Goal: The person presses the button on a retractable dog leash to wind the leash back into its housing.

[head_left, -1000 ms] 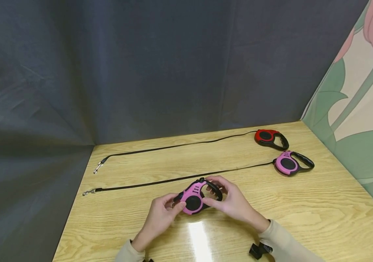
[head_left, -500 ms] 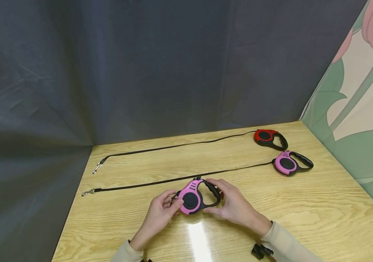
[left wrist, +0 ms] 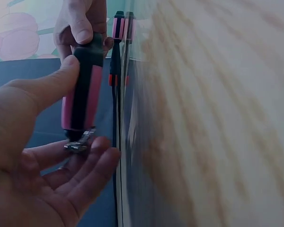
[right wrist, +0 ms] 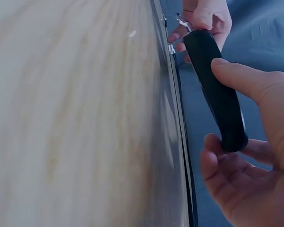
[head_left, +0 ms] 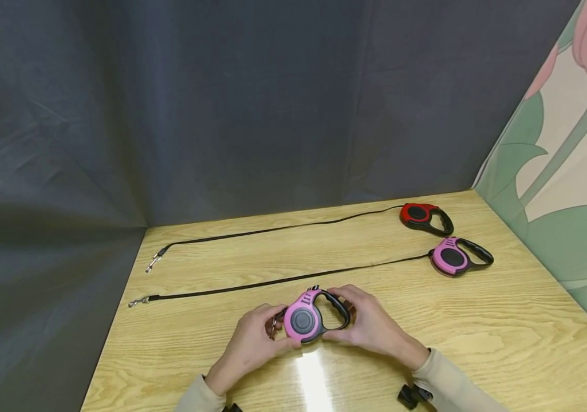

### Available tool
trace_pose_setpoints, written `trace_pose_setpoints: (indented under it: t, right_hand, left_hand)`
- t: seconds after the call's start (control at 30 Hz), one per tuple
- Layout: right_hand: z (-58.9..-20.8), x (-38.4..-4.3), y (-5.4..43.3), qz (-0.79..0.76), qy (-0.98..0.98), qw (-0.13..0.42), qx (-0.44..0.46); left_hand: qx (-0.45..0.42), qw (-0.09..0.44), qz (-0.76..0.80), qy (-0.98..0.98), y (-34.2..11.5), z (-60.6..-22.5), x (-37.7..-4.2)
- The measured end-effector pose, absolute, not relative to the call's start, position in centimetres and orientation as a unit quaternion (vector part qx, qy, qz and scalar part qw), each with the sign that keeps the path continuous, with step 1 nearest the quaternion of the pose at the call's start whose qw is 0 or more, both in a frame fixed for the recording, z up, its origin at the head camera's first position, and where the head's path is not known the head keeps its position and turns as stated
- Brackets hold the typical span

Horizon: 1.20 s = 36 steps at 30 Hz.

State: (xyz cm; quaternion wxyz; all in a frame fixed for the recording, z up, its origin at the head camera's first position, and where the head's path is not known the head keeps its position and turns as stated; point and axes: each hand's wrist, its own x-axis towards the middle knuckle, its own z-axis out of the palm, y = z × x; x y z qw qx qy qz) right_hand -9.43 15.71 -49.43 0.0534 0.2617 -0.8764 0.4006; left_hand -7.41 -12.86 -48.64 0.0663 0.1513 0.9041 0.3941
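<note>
A pink and black retractable dog leash (head_left: 302,321) is held between both hands above the front of the table. My left hand (head_left: 252,340) holds its casing end, thumb against the lower edge; in the left wrist view the metal clip (left wrist: 79,145) sits beside those fingers. My right hand (head_left: 373,329) grips the black loop handle, thumb below and fingers at the far side. Seen edge-on in the right wrist view, the leash (right wrist: 217,92) lies between thumb and fingers. The cord of this leash is not visible outside its casing.
Behind, a second pink leash (head_left: 452,257) lies on the wooden table (head_left: 479,343), its cord (head_left: 278,281) drawn out leftward to a metal clip (head_left: 138,301). Farther back lies a red leash (head_left: 417,213), its cord (head_left: 272,228) likewise extended left. A dark curtain (head_left: 272,114) hangs behind.
My left thumb has slid from the casing's face down to its lower edge. The held leash has shifted and tilted slightly. Both leashes on the table lie as before.
</note>
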Motion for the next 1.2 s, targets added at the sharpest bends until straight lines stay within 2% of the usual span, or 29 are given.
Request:
trace_pose_setpoints:
  t: [0.3, 0.7, 1.2]
  right_hand:
    - [-49.97, -9.7, 16.02, 0.381, -0.888, 0.017, 0.257]
    - [-50.0, -9.58, 15.76, 0.363, -0.901, -0.018, 0.236]
    - [-49.41, -9.61, 16.2, 0.35, -0.905, -0.044, 0.237]
  left_hand:
    - [0.173, 0.069, 0.306, 0.934, -12.54, -48.91, -7.36]
    - [0.173, 0.09, 0.272, 0.942, -12.25, -48.92, -7.31]
    - [0.181, 0.085, 0.259, 0.945, -12.77, -48.74, -7.03]
